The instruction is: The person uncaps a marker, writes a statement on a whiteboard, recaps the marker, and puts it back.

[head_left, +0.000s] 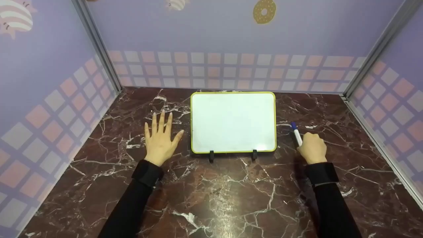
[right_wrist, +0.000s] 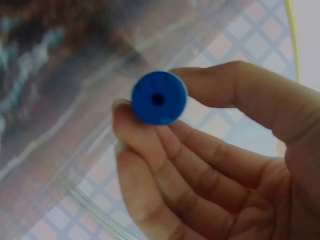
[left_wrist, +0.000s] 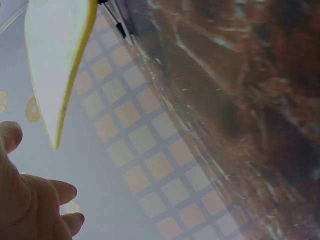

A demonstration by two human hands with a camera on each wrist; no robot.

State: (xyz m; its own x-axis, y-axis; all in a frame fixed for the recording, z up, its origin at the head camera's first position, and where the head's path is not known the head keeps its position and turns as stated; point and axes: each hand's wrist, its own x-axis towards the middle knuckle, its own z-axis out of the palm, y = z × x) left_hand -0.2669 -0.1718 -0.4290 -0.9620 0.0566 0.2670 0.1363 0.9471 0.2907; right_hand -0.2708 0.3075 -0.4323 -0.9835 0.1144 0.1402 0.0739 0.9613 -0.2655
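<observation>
A small whiteboard (head_left: 233, 122) with a yellow rim leans upright on a stand with two black feet (head_left: 211, 156). To its left, my left hand (head_left: 161, 144) is spread with straight fingers and holds nothing. Part of the same hand (left_wrist: 35, 205) shows at the lower left of the left wrist view. On the board's other side, my right hand (head_left: 312, 147) grips a white marker (head_left: 297, 136) with a blue cap (head_left: 293, 125). The right wrist view shows the marker's round blue end (right_wrist: 159, 98) held between thumb and curled fingers.
A dark red marbled table (head_left: 218, 205) lies under everything. Purple panels with checkered bands (head_left: 231, 62) enclose it at the back and on both sides, joined by grey metal posts (head_left: 99, 49).
</observation>
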